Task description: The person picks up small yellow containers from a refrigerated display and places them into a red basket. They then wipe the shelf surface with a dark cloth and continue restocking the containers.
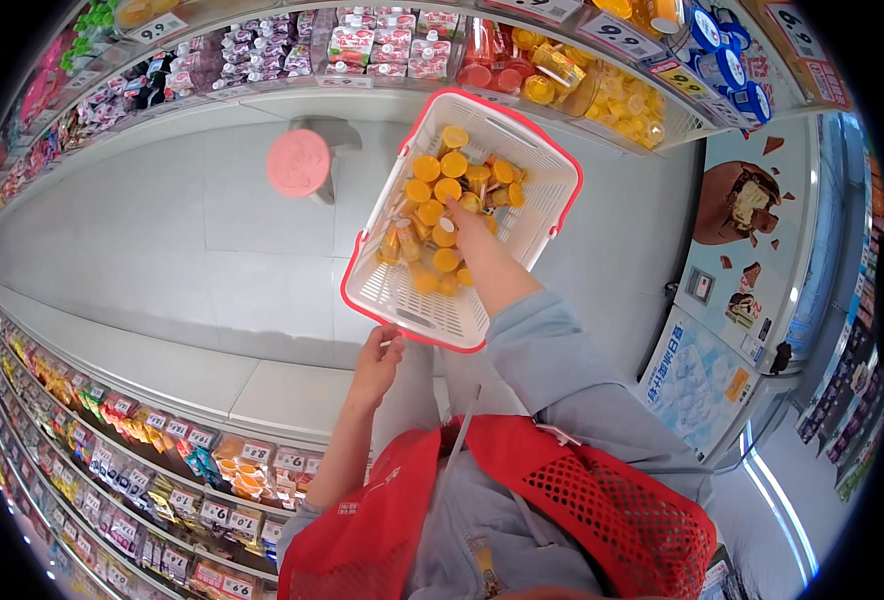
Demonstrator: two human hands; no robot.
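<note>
A white plastic shopping basket [404, 300] with a red rim stands in front of me. Inside lie many small clear cups with orange lids [427, 169], some upright and some on their sides. My right hand [464, 225] reaches into the basket among the cups; its fingertips are at the lids, and whether it grips one is unclear. A small white-ended item [446, 224] shows beside its fingers. My left hand [382, 356] is at the near left corner of the basket, fingers curled near the red rim, with no object visible in it.
A pink round stool [299, 163] stands on the grey floor left of the basket. Shelves of drink pouches [352, 45] and orange-lidded goods [626, 105] run along the far side. Snack shelves [164, 480] line the lower left. A freezer [719, 300] with printed panels stands at right.
</note>
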